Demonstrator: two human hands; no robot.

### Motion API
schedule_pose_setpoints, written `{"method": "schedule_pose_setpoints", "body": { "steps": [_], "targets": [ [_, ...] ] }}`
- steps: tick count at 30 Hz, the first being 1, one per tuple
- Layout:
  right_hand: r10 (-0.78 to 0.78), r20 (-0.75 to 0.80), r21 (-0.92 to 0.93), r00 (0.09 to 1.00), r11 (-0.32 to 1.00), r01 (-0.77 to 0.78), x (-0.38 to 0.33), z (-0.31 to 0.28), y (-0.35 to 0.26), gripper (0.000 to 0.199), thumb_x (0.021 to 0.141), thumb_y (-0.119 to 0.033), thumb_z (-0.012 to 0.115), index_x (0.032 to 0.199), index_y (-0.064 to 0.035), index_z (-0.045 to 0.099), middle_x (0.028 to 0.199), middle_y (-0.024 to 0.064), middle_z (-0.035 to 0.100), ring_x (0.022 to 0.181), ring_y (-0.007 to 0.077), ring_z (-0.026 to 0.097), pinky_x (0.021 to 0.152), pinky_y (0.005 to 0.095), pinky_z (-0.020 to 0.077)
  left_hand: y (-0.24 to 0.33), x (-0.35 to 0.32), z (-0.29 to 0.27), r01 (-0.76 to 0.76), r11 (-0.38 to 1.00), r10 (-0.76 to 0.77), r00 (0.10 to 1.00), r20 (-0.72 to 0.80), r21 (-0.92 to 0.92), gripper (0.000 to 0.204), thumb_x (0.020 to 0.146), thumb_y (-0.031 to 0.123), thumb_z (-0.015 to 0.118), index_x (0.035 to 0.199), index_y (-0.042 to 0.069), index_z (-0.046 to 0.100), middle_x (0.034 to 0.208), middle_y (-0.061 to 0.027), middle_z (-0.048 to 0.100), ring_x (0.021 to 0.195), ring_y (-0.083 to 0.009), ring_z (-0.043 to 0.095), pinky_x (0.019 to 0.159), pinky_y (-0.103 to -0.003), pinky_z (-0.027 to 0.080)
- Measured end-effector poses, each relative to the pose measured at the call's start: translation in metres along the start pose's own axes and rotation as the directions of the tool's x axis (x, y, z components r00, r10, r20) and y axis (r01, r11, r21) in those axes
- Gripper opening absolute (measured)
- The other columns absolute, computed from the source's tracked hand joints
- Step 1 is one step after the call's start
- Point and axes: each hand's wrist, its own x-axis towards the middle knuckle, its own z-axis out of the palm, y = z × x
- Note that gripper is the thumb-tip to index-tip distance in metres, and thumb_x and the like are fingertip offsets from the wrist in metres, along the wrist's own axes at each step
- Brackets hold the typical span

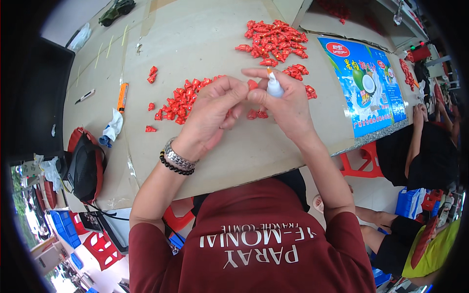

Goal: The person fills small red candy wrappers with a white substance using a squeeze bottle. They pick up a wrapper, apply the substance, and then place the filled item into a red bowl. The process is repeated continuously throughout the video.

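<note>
My left hand (211, 111) is closed, its thumb and forefinger pinching a small red plastic piece (252, 85). Close beside it, my right hand (292, 108) grips a white squeeze bottle (275, 87) whose narrow orange-tipped nozzle points up and away from me. The right thumb is near the red piece; whether it touches cannot be made out. Left of my hands lies a loose heap of small red plastic pieces (181, 101), partly hidden by the left hand. A few more red pieces (257, 114) lie below the hands, and a larger heap (276, 40) is farther back.
At left on the table are an orange tube (122, 97), a pen (85, 96), a crumpled tissue (113, 126) and a dark red-and-black bag (86, 166). A blue poster (364, 85) covers the right side. Other people sit at right, beside a red stool (362, 160).
</note>
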Motion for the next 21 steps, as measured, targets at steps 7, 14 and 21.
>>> {"method": "schedule_pose_setpoints", "body": {
  "steps": [7, 14, 21],
  "targets": [
    [-0.034, -0.034, -0.336, 0.999, 0.941, 0.021, 0.018, 0.018, 0.008, 0.023, 0.076, -0.003, 0.066, 0.100, 0.0000, 0.064, 0.073, 0.0097, 0.061, 0.052, 0.0155, 0.060, 0.041, 0.0271, 0.0502, -0.007, 0.009, -0.028, -0.289, 0.523, 0.518, 0.855, -0.029, 0.802, 0.011, 0.092, 0.011, 0.056, 0.085, 0.002, 0.056, 0.064, 0.0000, 0.056, 0.050, -0.0051, 0.046, 0.045, -0.021, 0.036],
    [-0.240, 0.098, -0.537, 0.966, 0.804, 0.255, 0.023, 0.019, 0.021, 0.017, 0.074, -0.003, 0.069, 0.091, 0.0005, 0.065, 0.086, 0.0115, 0.063, 0.073, 0.0227, 0.064, 0.060, 0.0344, 0.0488, 0.017, -0.001, -0.055, -0.280, 0.073, 0.637, 0.751, 0.171, 0.957, 0.014, 0.090, 0.007, 0.053, 0.101, 0.003, 0.060, 0.099, -0.0104, 0.064, 0.097, -0.0196, 0.056, 0.076, -0.034, 0.047],
    [-0.201, -0.069, -0.363, 0.977, 0.917, 0.163, -0.002, -0.008, 0.006, 0.021, 0.071, 0.001, 0.070, 0.092, -0.0005, 0.067, 0.092, 0.0082, 0.063, 0.081, 0.0192, 0.060, 0.070, 0.0297, 0.0471, 0.051, 0.000, -0.174, -0.262, 0.129, 0.642, 0.757, 0.120, 0.956, 0.033, 0.099, 0.025, 0.044, 0.123, 0.005, 0.056, 0.122, -0.0082, 0.058, 0.108, -0.0177, 0.054, 0.095, -0.031, 0.041]
  ]
}}
